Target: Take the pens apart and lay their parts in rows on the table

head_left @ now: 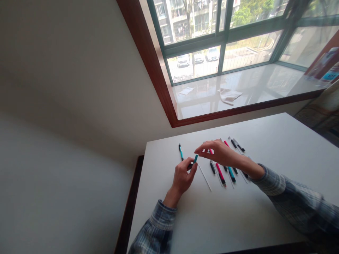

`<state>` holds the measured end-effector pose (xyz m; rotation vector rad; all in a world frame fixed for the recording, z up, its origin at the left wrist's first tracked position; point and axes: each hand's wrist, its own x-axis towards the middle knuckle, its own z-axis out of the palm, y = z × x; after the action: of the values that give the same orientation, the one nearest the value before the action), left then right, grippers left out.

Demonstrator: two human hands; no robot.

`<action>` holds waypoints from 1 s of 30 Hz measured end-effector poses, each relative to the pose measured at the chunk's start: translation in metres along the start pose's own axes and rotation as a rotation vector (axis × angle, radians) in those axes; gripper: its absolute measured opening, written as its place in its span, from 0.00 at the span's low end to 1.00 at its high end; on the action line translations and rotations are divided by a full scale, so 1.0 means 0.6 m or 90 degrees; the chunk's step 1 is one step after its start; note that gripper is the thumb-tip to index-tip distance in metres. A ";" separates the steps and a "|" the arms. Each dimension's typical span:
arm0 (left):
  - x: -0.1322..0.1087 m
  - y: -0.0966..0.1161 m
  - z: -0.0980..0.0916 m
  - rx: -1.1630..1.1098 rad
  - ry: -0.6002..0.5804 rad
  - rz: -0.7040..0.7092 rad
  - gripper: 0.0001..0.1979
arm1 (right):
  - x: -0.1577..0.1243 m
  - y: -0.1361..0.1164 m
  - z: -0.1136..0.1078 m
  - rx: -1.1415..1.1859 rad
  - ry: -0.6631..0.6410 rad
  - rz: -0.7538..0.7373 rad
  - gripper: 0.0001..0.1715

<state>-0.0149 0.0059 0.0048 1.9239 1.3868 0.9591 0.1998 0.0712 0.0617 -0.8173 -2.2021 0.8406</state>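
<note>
My left hand (183, 176) grips a short teal pen barrel (195, 158) that points up between thumb and fingers. Close above its tip is my right hand (215, 151), thumb and forefinger near each other; whether they hold something small cannot be made out. Just left of my hands lies a teal and black pen (180, 151). A thin white refill (205, 179) rests in front of them. Under and beside my right forearm are several pen parts, among them a pink barrel (219, 172), a teal barrel (231, 173) and a black piece (212, 167).
The white table (206, 218) stands against a wall (79, 106) on the left. Behind it is a window sill (201, 102) with a crumpled white cloth (230, 96). A plastic bottle (331, 74) is at the far right of the sill.
</note>
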 end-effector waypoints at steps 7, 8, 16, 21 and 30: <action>0.005 0.004 -0.006 -0.150 0.084 -0.072 0.14 | 0.000 0.011 0.013 -0.077 -0.001 -0.032 0.09; 0.007 0.004 -0.008 -0.159 0.099 -0.079 0.14 | 0.000 0.012 0.018 -0.105 -0.017 -0.046 0.09; 0.019 0.007 -0.010 -0.200 0.169 -0.096 0.15 | -0.008 0.009 0.073 -0.267 -0.160 -0.095 0.10; 0.024 0.019 -0.013 -0.207 0.161 -0.081 0.13 | -0.010 0.009 0.080 -0.306 -0.191 -0.103 0.09; 0.021 0.004 -0.016 -0.204 0.165 -0.129 0.10 | -0.005 0.001 0.038 -0.327 -0.264 -0.072 0.09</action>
<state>-0.0189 0.0174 0.0153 1.4338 1.4357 1.2763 0.1848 0.0618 0.0468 -0.7886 -2.8677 0.4104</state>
